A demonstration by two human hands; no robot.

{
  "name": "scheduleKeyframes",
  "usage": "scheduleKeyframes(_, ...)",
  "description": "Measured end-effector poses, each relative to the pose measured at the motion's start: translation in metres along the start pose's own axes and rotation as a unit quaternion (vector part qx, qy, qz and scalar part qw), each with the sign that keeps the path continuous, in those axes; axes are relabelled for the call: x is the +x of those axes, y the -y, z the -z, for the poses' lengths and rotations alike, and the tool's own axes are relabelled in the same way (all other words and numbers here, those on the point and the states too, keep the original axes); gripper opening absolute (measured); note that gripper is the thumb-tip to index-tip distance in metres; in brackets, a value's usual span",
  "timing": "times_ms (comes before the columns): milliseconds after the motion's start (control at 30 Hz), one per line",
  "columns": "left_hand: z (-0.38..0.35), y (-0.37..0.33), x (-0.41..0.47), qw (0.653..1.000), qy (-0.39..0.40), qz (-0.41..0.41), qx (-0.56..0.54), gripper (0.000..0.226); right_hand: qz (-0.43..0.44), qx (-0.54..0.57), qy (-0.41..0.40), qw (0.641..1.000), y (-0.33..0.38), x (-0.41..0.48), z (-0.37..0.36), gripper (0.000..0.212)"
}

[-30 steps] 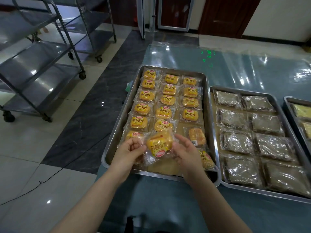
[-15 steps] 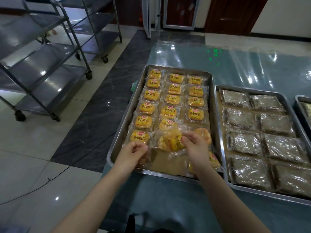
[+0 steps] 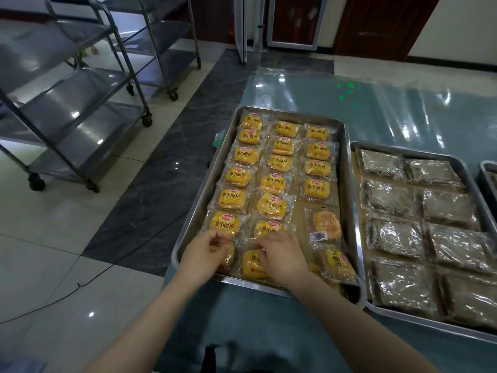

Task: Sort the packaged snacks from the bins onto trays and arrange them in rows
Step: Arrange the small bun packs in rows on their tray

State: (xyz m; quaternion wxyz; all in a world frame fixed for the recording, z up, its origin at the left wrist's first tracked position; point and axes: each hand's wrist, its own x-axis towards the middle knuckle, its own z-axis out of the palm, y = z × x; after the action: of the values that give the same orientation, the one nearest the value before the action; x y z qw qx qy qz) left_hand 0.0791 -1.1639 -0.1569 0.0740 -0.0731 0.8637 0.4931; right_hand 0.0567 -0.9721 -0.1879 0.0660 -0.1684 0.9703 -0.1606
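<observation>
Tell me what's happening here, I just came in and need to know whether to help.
A person is laying yellow bread packets in rows on the left metal tray. Both hands are at its near end: the left hand touches a packet at the front corner, the right hand rests on a middle packet. The right column has one flipped packet and one crooked packet. The neighbouring tray holds brown packets.

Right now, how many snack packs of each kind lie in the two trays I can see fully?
Yellow bread packs, left tray: 20 in view; another may be partly hidden beside the right hand.
Brown packs, middle tray: 8.
Total: 28 in view.
</observation>
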Motion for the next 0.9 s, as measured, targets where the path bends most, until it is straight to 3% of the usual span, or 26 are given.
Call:
scheduleKeyframes(67, -0.003, 0.007, 0.006, 0.987, -0.004, -0.066, 0.147, 0.026, 0.001, -0.035, -0.049, 0.998, -0.003, -0.008, -0.007, 0.04)
scheduleKeyframes(133, -0.008, 0.016, 0.013, 0.959, 0.025, -0.092, 0.265, 0.054, 0.004, -0.025, -0.058, 0.998, -0.005, -0.012, -0.011, 0.061)
scheduleKeyframes(200, -0.012, 0.024, 0.022, 0.93, 0.072, -0.087, 0.35, 0.074, 0.013, -0.024, -0.017, 0.999, -0.008, -0.011, -0.017, 0.069)
scheduleKeyframes(267, -0.017, 0.032, 0.031, 0.903, 0.12, -0.087, 0.403, 0.08, -0.005, -0.023, 0.039, 0.999, -0.01, -0.007, -0.024, 0.071)
scheduleKeyframes(367, -0.018, 0.039, 0.041, 0.887, 0.161, -0.082, 0.425, 0.074, -0.031, -0.017, 0.087, 0.996, -0.014, -0.004, -0.029, 0.073)
scheduleKeyframes(500, -0.019, 0.04, 0.041, 0.881, 0.161, -0.083, 0.438, 0.071, -0.025, -0.057, 0.12, 0.991, -0.018, -0.003, -0.024, 0.077)
scheduleKeyframes(667, -0.017, 0.04, 0.042, 0.877, 0.13, -0.107, 0.45, 0.071, -0.051, -0.068, 0.046, 0.995, -0.023, -0.005, 0.005, 0.08)
scheduleKeyframes(900, -0.029, 0.011, 0.046, 0.871, 0.125, -0.157, 0.448, 0.071, -0.222, -0.007, -0.045, 0.974, -0.083, 0.009, 0.071, 0.033)
